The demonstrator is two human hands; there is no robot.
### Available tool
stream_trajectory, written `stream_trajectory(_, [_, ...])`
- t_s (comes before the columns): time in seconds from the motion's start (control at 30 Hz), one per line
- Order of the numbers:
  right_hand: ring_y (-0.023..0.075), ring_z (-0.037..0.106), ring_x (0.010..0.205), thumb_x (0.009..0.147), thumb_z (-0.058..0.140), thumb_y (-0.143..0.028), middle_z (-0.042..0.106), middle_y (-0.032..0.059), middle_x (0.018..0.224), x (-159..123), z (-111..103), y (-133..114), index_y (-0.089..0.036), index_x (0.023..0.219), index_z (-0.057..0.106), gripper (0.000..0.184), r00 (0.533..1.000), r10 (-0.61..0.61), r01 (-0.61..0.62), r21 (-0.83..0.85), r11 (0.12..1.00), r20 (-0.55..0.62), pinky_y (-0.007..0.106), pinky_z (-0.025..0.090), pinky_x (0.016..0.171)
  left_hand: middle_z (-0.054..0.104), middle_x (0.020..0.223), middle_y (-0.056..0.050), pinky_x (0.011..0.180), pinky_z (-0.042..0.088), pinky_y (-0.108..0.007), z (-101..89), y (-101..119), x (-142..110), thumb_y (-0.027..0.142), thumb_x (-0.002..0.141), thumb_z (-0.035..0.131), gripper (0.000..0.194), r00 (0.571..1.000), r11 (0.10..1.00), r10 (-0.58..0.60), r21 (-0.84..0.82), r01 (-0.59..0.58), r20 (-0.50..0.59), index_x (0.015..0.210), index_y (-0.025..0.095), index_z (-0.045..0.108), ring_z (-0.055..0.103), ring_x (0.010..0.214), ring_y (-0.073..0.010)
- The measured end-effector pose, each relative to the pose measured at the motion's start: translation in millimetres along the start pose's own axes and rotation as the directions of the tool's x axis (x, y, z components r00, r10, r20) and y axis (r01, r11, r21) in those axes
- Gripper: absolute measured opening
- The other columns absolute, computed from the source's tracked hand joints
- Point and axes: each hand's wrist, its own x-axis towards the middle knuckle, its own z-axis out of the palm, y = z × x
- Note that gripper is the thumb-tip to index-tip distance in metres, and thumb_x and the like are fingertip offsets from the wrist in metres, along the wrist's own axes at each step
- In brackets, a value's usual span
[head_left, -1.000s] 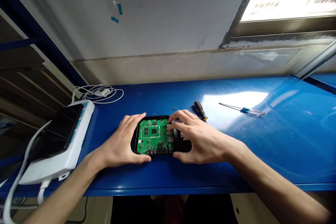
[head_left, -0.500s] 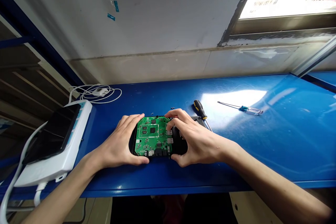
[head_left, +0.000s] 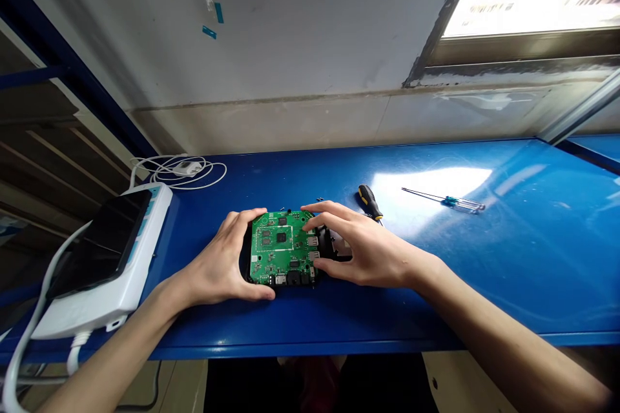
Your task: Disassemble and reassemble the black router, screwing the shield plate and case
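A green circuit board [head_left: 274, 248] with chips and metal USB ports lies in a shallow black case [head_left: 246, 257] on the blue table. My left hand [head_left: 227, 258] wraps around the left side, fingertips at the far corner and thumb along the near edge. From the right, my right hand [head_left: 361, 242] grips the board, its fingers at the far right corner and its thumb against the lower USB port. Partly hidden under that hand is another dark part [head_left: 340, 246] with a pale inner area.
Behind my right hand lies a black and yellow screwdriver [head_left: 370, 201]; a clear-handled screwdriver [head_left: 460, 204] is farther right. Small screws [head_left: 320, 199] lie beyond the board. At left, a dark-screened phone [head_left: 101, 242] rests on a white power strip [head_left: 145, 239], near a coiled white cable [head_left: 213, 175].
My right thumb has moved from the case's near edge up to the USB port, and the right hand has shifted slightly away from me. My left hand stays in place.
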Motion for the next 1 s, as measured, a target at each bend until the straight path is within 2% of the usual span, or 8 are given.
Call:
stream_trajectory(0.1, [0.0277, 0.063, 0.130, 0.086, 0.074, -0.034, 0.060, 0.0118, 0.146, 1.3, 1.5, 1.1, -0.023, 0.127, 0.057, 0.046, 0.998, -0.013, 0.011, -0.033, 0.999, -0.054, 0.045, 0.058, 0.106, 0.041, 0.144, -0.013, 0.113, 0.044, -0.065, 0.7, -0.2, -0.6, 0.068, 0.060, 0.089, 0.120, 1.000, 1.000, -0.009, -0.020, 0.009, -0.001, 0.152, 0.034, 0.021, 0.046, 0.137, -0.0423])
stream_trajectory(0.23, [0.0289, 0.068, 0.124, 0.082, 0.075, -0.031, 0.065, 0.0147, 0.141, 2.2, 5.6, 2.5, -0.017, 0.126, 0.058, 0.049, 0.983, -0.102, 0.085, -0.113, 0.990, -0.151, 0.043, 0.061, 0.102, 0.034, 0.153, -0.016, 0.115, 0.039, -0.068, 0.6, 1.1, -0.3, 0.066, 0.061, 0.089, 0.122, 0.999, 0.998, -0.034, -0.053, 0.034, 0.009, 0.154, 0.035, 0.016, 0.038, 0.145, -0.0459])
stream_trajectory(0.37, [0.0305, 0.069, 0.123, 0.084, 0.071, -0.031, 0.067, 0.0183, 0.139, 2.4, 9.4, 3.2, -0.014, 0.126, 0.059, 0.047, 0.952, -0.211, 0.164, -0.209, 0.964, -0.223, 0.044, 0.061, 0.102, 0.021, 0.165, -0.018, 0.117, 0.030, -0.074, 0.5, 0.5, -0.9, 0.061, 0.066, 0.090, 0.128, 0.999, 0.998, -0.038, -0.056, 0.039, 0.018, 0.158, 0.038, 0.005, 0.024, 0.152, -0.0495])
stream_trajectory(0.43, [0.0308, 0.069, 0.124, 0.084, 0.070, -0.032, 0.067, 0.0189, 0.138, 2.4, 10.6, 3.0, -0.014, 0.127, 0.058, 0.048, 0.943, -0.226, 0.173, -0.220, 0.960, -0.244, 0.045, 0.061, 0.102, 0.017, 0.167, -0.018, 0.117, 0.029, -0.075, 0.3, -0.7, -1.6, 0.057, 0.066, 0.091, 0.132, 1.000, 0.997, -0.025, -0.067, 0.025, 0.004, 0.160, 0.040, -0.001, 0.024, 0.153, -0.0489])
stream_trajectory(0.57, [0.0310, 0.068, 0.126, 0.082, 0.071, -0.033, 0.067, 0.0195, 0.139, 3.1, 11.7, 3.7, -0.015, 0.133, 0.055, 0.056, 0.944, -0.199, 0.153, -0.183, 0.971, -0.264, 0.047, 0.060, 0.103, 0.023, 0.165, -0.018, 0.117, 0.031, -0.072, 0.0, -3.4, -2.5, 0.053, 0.064, 0.093, 0.139, 0.999, 0.996, -0.032, -0.087, 0.032, 0.001, 0.161, 0.041, -0.005, 0.029, 0.152, -0.0460])
stream_trajectory(0.73, [0.0307, 0.070, 0.121, 0.078, 0.075, -0.034, 0.069, 0.0176, 0.136, 4.6, 10.5, 7.4, -0.017, 0.130, 0.058, 0.058, 0.947, -0.107, 0.082, -0.094, 0.992, -0.302, 0.046, 0.061, 0.100, 0.030, 0.163, -0.018, 0.118, 0.026, -0.073, 0.7, -3.7, -2.1, 0.050, 0.065, 0.093, 0.139, 0.999, 0.997, -0.017, -0.070, 0.019, 0.027, 0.162, 0.040, -0.007, 0.029, 0.152, -0.0441])
stream_trajectory(0.9, [0.0276, 0.071, 0.119, 0.078, 0.076, -0.035, 0.072, 0.0131, 0.131, 4.1, 8.4, 9.2, -0.019, 0.131, 0.057, 0.058, 0.928, -0.052, 0.042, -0.036, 0.998, -0.368, 0.043, 0.060, 0.100, 0.031, 0.164, -0.016, 0.119, 0.025, -0.073, -0.2, -1.1, -3.3, 0.048, 0.066, 0.093, 0.138, 0.998, 0.995, -0.046, -0.083, 0.049, 0.042, 0.163, 0.041, -0.005, 0.023, 0.155, -0.0450])
stream_trajectory(1.0, [0.0270, 0.073, 0.116, 0.077, 0.076, -0.035, 0.073, 0.0133, 0.128, 3.3, 7.5, 9.5, -0.017, 0.131, 0.057, 0.060, 0.916, -0.029, 0.011, -0.046, 0.999, -0.401, 0.043, 0.060, 0.099, 0.030, 0.165, -0.015, 0.118, 0.030, -0.071, -3.5, -1.0, -4.3, 0.052, 0.068, 0.091, 0.133, 0.999, 0.995, -0.028, -0.095, 0.031, 0.042, 0.163, 0.041, -0.002, 0.028, 0.153, -0.0449])
